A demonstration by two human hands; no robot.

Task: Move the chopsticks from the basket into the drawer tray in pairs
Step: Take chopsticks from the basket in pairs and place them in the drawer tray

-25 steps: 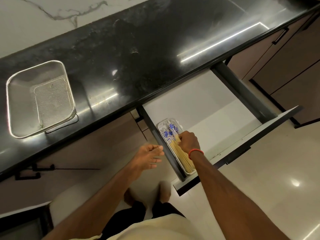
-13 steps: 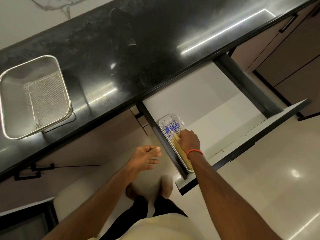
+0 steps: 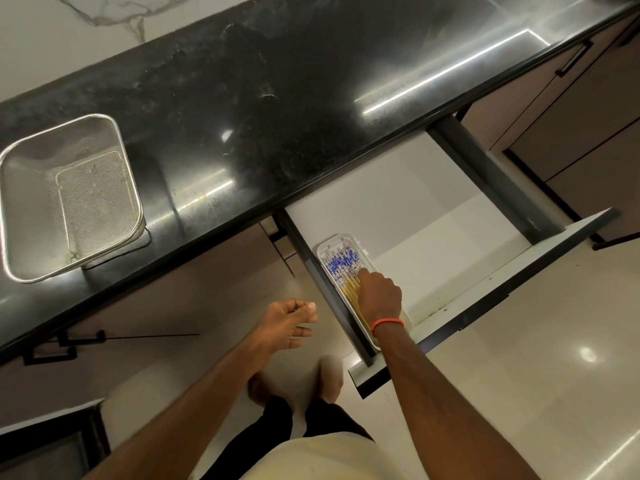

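Observation:
A steel mesh basket sits on the black counter at the left with nothing in it. In the open drawer, a white tray lies along the left side and holds several wooden chopsticks with blue-and-white patterned ends. My right hand rests on top of the chopsticks in the tray, fingers pressing down on them; it hides their lower part. Whether it grips any is not clear. My left hand hangs in the air left of the drawer, loosely open and holding nothing.
The black counter runs diagonally above the drawer. The drawer's front panel juts out toward me over a glossy cream floor. Closed cabinet doors stand at the right. My feet are below the drawer's corner.
My right hand has slid a little toward the right side of the tray, over the chopsticks. The left hand stays open beside the drawer. The view has shifted slightly.

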